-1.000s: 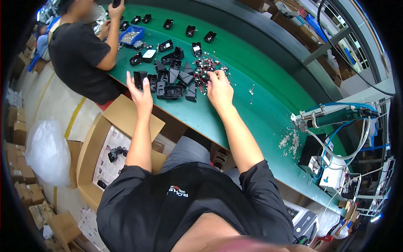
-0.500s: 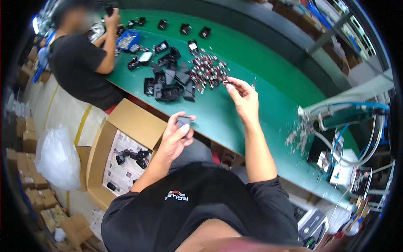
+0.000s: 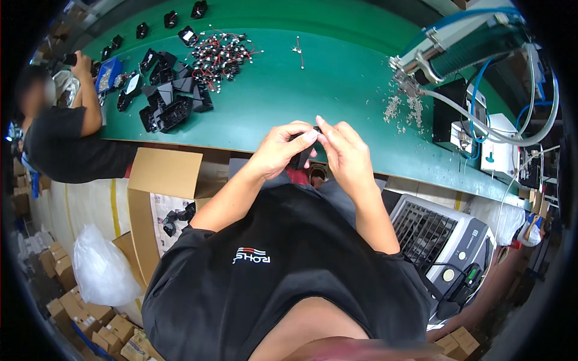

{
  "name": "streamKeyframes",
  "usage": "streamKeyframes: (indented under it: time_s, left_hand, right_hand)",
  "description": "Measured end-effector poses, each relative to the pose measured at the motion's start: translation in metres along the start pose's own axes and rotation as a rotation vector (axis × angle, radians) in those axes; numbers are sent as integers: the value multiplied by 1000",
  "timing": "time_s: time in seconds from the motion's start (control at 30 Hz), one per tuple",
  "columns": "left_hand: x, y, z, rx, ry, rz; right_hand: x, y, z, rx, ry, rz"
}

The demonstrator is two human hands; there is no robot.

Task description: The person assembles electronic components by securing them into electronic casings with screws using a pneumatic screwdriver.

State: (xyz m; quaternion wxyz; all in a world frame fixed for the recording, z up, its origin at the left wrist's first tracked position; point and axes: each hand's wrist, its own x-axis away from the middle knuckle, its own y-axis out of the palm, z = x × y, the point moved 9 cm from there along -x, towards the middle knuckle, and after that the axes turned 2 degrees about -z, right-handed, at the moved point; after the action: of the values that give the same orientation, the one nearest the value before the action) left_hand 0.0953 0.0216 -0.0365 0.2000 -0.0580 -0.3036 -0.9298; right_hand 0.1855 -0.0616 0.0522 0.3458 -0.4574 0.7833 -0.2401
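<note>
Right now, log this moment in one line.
left hand: holds black case | right hand: at case's upper end, grip unclear | green table: black parts, wire pile beside them

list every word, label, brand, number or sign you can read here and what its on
White lettering beside red and white stripes, on the black shirt: legible in part, upside down; I won't copy out its wording.
Small mark on the grey-and-white floor unit: too small to read.
Printed sheet in the open carton: too small to read.
Markings on stacked cardboard boxes: too blurred to read.
</note>
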Motion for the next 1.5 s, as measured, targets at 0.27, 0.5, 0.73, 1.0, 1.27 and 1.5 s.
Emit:
streamKeyframes:
  time_s: [0.27,0.5,0.73,1.0,1.27,1.5]
  left_hand:
    - [-1,18,-19,351,-85,-98]
    - [4,-9,9,-62,63,17]
    - [-4,1,28,-804,190,26]
    - [5,6,52,-1020,490,132]
    - [18,-1,29,-835,693,156]
    - [18,-18,40,-1019,736,227]
  right_hand:
    - [4,-24,11,-301,-11,232]
    - [-1,-28,5,-220,-48,191]
    - [0,-4,-12,9,-238,97]
    - [-12,14,-21,150,-235,24]
    - [-14,39,-30,282,-325,-132]
    - [-22,59,-21,224,-268,-420]
